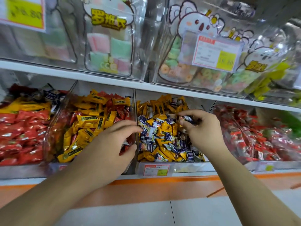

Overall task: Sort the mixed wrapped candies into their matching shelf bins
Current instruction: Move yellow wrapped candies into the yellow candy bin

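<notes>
A white shelf board [114, 79] runs across the view, tilting down to the right, with a second shelf level beneath it. An orange band [162, 181] lines the front edge of the lower level. Below lies a pale tiled floor [195, 212] with a dark joint between tiles. Clear plastic price-tag holders [156, 170] hang along the lower rail, and a larger price card [216, 53] hangs higher up. The light is bright and even, glinting off the clear plastic.

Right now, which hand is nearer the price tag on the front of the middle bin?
Left. The left hand hangs just above-left of the price tag; the right hand is higher, holding candies.
</notes>
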A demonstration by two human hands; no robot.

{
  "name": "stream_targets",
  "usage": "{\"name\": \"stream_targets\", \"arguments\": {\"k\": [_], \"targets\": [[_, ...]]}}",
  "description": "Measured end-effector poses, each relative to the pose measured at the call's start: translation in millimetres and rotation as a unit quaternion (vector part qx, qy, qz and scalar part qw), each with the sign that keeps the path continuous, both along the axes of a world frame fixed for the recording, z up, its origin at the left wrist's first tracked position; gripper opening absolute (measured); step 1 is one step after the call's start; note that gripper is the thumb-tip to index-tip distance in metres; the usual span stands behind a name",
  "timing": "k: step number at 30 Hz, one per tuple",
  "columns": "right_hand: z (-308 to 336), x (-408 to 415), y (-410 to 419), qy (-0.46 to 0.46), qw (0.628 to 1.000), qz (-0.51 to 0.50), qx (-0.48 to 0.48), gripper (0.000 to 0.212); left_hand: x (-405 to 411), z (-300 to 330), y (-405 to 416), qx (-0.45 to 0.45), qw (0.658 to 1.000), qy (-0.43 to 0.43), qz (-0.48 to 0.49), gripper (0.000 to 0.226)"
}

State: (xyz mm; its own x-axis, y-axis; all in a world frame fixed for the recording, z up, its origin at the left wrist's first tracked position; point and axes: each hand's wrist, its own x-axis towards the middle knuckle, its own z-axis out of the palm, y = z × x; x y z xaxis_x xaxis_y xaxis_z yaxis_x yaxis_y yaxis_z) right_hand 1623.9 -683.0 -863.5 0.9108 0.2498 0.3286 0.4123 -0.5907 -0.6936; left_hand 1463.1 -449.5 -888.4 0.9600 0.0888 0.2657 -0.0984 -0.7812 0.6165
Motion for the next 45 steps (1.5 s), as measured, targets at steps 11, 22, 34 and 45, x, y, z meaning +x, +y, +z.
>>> {"name": "stream_targets", "arguments": {"k": [11,22,34,45], "targets": [[32,-70,54,0.08,0.983,0.115,0.12,0.02,-14,24,14,-0.202,0.978,0.035,0.033,0.031],[20,-104,122,0.103,0.97,0.211,0.066,0.03,-27,36,61,-0.32,0.942,0.023,0.097,0.012],[12,-87,133,0.035,0.975,0.218,-0.033,0.053,-20,21,77,-0.144,0.974,-0.016,0.172,0.021],[9,-57,72,0.021,0.991,0.108,-0.08,0.037,-12,18,36,-0.024,0.999,0.01,0.047,0.04]]}}
